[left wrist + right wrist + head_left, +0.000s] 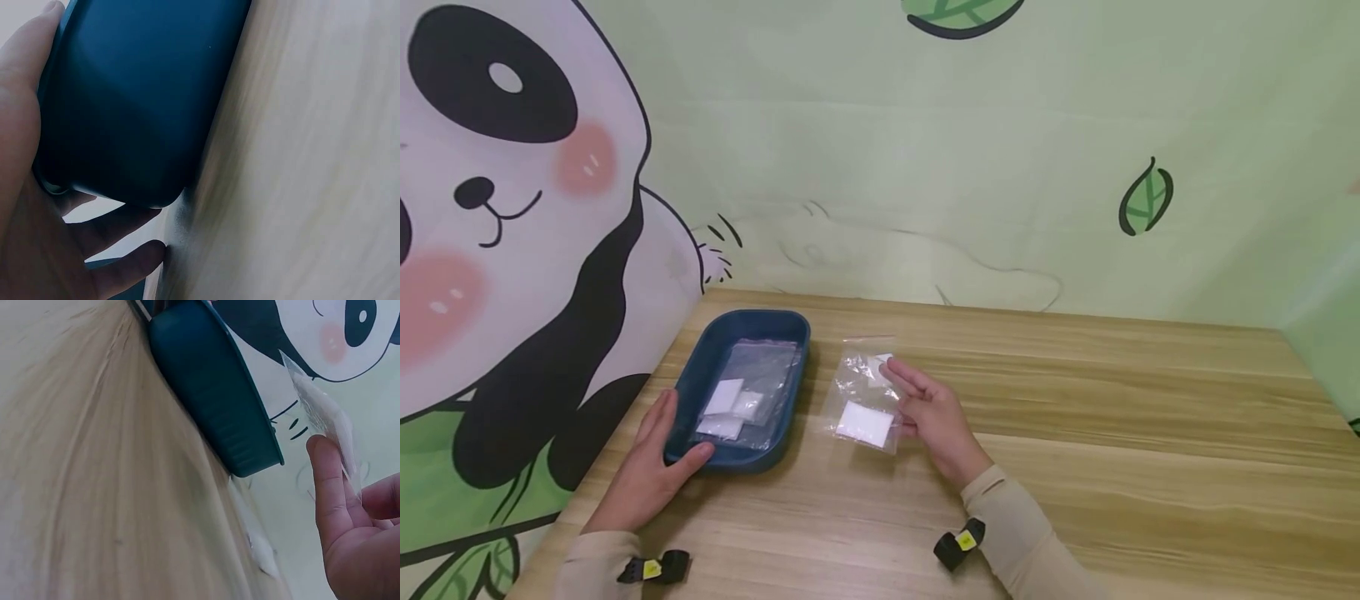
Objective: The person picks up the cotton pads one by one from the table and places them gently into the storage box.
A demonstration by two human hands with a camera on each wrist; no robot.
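A dark blue rectangular tray point(802, 367) stands at the left of the table. My left hand point(651, 467) grips its near left corner, thumb at the near rim and fingers along the outer left side; in the left wrist view the tray wall point(137, 94) fills the space beside the thumb. Inside the tray lie clear plastic bags point(763, 362) with white pieces in them. To the right of it, my right hand point(940, 421) pinches a clear plastic bag point(328, 419) with a white piece inside, raised above the table. Another clear bag point(259, 550) lies on the table below, partly overlapped in the head view.
The wood-grain table point(1112, 467) stretches off to the right. Behind it hangs a pale green backdrop point(850, 150) with leaves and a large panda point(527, 250) at the left. Black wrist straps point(958, 546) sit on both sleeves.
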